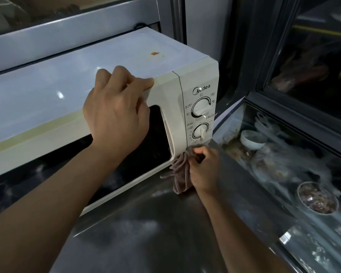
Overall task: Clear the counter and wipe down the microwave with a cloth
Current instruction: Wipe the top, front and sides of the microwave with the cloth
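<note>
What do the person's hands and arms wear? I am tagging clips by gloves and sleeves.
Nothing shows on either: the left hand and the right hand are bare, without gloves, and both forearms are bare as far as the picture's lower edge, with no sleeve, watch or bracelet in view. No ring shows clearly on the fingers.

A commercial food kitchen or food stall is indicated: a stainless-steel surface (165,223) is fitted beside a glass-fronted display case (303,119), in which bowls of food (317,198) are stored, with a microwave (126,56) alongside.
</note>
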